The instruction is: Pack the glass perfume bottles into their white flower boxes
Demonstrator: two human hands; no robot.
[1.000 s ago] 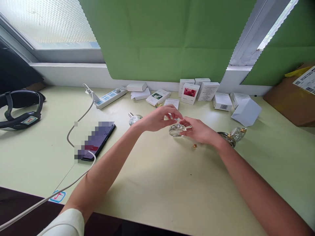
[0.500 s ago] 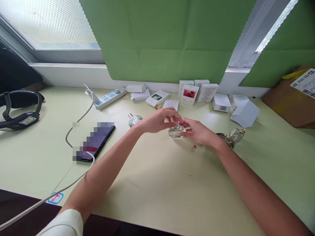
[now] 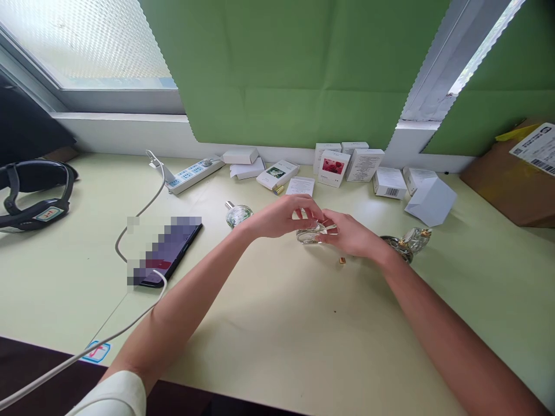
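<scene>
Head view | right hand: grip clamped on glass perfume bottle | left hand: over its top, grip unclear | risk: uneven pressure could tip it

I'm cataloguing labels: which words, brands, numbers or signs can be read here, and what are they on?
No text is legible.
White boxes: print too small; one shows a barcode.
Cardboard box label: print blurred, barcode included.
Phone: screen pixelated.
Table-edge sticker: red mark, unclear.
Headset sticker: blurred.
Handled glass bottle: no readable lettering.
</scene>
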